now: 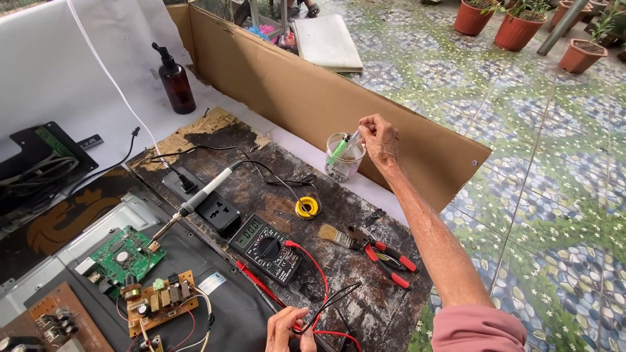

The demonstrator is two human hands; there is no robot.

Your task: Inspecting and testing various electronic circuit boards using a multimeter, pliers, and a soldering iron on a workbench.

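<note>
The right hand [379, 138] reaches out to a clear plastic cup [342, 156] at the far edge of the bench [365, 306], its fingertips pinching the top of a thin clear tool that stands in the cup beside a green pen-shaped one. The left hand [287, 329], low at the near edge, is closed round the red and black meter leads [319, 311], which loop over the worn, scorched board covering the bench.

On that dark, flaking board lie one black boxy multimeter [266, 249] with a round dial and grey display, one small yellow solder reel [307, 208], one flat bristle brush [336, 235], and two red-handled pliers [385, 254] just beside the brush. A soldering iron [195, 202] with a pale grip rests tilted on a black power strip [208, 202], its tip over a green circuit board [120, 253]. A brown board [160, 301] with components lies near it, both on a grey metal panel.

One brown pump bottle [176, 81] stands on white sheeting at the back. A long tan cardboard wall [313, 98] edges the bench. Beyond it the floor [554, 163] is glossy patterned tile, with three terracotta pots [515, 26] holding plants at the far side.
</note>
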